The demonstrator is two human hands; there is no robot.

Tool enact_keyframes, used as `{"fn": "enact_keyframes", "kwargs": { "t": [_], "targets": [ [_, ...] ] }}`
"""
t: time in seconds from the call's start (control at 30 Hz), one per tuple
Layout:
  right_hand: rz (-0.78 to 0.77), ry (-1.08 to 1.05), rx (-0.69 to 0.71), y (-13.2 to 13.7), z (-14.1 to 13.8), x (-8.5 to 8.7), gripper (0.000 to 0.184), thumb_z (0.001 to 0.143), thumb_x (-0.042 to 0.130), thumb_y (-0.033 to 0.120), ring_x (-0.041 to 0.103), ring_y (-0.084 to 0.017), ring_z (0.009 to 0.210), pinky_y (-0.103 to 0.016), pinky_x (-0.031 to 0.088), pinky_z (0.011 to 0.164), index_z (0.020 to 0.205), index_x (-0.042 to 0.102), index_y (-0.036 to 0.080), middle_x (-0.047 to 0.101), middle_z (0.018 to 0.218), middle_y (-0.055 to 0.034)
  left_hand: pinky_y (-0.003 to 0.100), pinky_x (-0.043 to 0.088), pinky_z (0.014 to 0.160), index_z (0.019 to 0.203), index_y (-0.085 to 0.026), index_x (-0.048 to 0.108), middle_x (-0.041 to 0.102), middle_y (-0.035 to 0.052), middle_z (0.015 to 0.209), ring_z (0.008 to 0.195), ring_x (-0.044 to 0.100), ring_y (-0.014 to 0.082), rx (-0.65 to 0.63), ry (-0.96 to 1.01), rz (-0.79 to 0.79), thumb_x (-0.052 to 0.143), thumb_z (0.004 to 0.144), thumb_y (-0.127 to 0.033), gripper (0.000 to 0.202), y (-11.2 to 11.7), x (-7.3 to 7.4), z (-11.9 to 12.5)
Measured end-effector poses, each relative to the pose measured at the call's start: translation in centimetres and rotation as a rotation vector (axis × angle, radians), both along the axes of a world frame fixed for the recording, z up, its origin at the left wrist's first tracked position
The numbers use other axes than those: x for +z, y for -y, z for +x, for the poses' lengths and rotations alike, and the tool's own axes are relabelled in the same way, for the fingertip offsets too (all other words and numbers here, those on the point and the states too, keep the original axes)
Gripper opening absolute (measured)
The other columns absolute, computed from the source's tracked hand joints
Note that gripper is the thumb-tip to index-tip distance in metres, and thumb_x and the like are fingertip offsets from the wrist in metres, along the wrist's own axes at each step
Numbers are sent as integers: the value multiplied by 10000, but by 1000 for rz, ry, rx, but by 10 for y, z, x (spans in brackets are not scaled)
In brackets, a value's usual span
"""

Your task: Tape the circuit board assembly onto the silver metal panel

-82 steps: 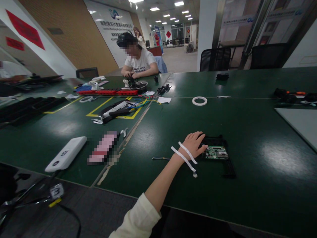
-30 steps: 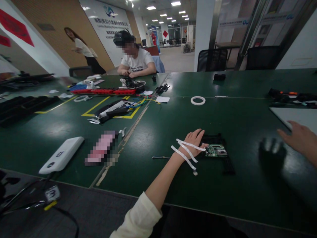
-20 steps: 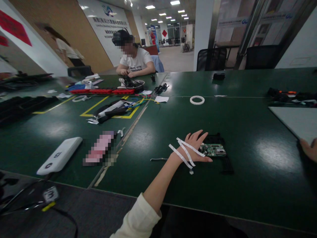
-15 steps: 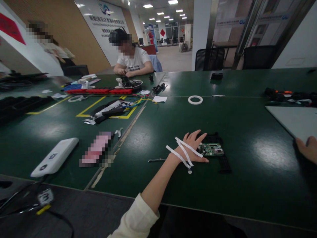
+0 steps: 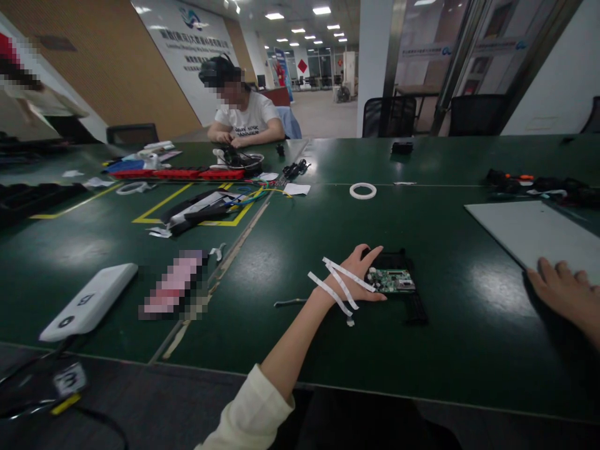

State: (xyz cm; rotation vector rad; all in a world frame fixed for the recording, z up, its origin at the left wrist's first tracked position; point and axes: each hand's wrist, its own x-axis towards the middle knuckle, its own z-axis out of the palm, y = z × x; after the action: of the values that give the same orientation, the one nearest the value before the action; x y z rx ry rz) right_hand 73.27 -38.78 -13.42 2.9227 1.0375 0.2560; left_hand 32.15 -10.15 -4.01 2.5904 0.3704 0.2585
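My left hand [image 5: 356, 275] reaches over the left side of a black plastic frame [image 5: 416, 306] that has a green circuit board [image 5: 396, 280] in it. Its thumb and index finger are spread apart at the board's left end; the other fingers are partly hidden. Narrow white tape strips [image 5: 338, 282] stick to the back of this hand and the wrist. At the right edge, my right hand [image 5: 565, 294] grips the near edge of a flat pale grey panel [image 5: 529, 228], fingers on top. Its thumb's position is unclear.
A white tape roll [image 5: 362, 191] lies beyond the left hand. Farther left are a white power bank [image 5: 89, 301], a blurred-out pink item [image 5: 173, 284] and a black bundle with wires [image 5: 199, 211]. Across the table a person [image 5: 246, 115] sits handling dark parts.
The panel and my right hand have come farther into view, moving left. My left hand's fingers have drawn in somewhat by the board. The whole view has shifted slightly to the right.
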Motion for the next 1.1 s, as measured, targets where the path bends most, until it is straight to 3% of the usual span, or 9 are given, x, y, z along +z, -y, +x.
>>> {"fn": "enact_keyframes", "kwargs": {
  "t": [0.2,0.43,0.63,0.8,1.0,1.1],
  "targets": [
    [-152,84,250,-5,-33,2,595,962,182,497,380,-399,1147,-529,392,822,1405,365,145,296,1375,-185,496,427,976,1449,-275,125,229,143,1429,1233,415,353,-76,43,-38,717,635,-562,1047,0,18,-2],
    [14,110,567,-21,-89,-4,586,962,168,458,251,-397,1279,-591,361,934,1436,322,149,231,1456,-123,560,368,1008,1445,-270,145,258,150,1406,1251,388,380,-100,129,-52,740,585,-591,1095,-3,28,-7],
    [19,-18,763,-44,-149,23,573,972,192,498,158,-334,1346,-558,297,1034,1481,202,235,98,1505,-34,548,341,1041,1443,-249,156,245,149,1412,1270,365,371,-120,130,-37,739,593,-582,1084,-3,44,-16],
    [30,-110,933,-59,-194,43,574,974,267,497,95,-316,1365,-556,254,1065,1489,162,264,60,1509,-23,555,321,1052,1444,-233,145,259,153,1398,1289,334,361,-119,138,-5,730,607,-584,1080,-10,51,-25],
    [27,-219,1150,-70,-233,70,545,947,408,397,53,-330,1367,-566,238,1076,1447,306,204,102,1503,-44,568,312,1046,1445,-237,154,271,153,1402,1295,320,368,-81,125,7,720,614,-587,1064,-17,50,-32],
    [66,-277,1269,-70,-244,77,515,911,487,374,125,-313,1361,-535,278,1078,1373,423,157,263,1455,-79,555,302,1055,1443,-229,169,289,153,1397,1297,320,357,-83,141,23,721,619,-576,1050,-16,48,-34]
  ]
}}
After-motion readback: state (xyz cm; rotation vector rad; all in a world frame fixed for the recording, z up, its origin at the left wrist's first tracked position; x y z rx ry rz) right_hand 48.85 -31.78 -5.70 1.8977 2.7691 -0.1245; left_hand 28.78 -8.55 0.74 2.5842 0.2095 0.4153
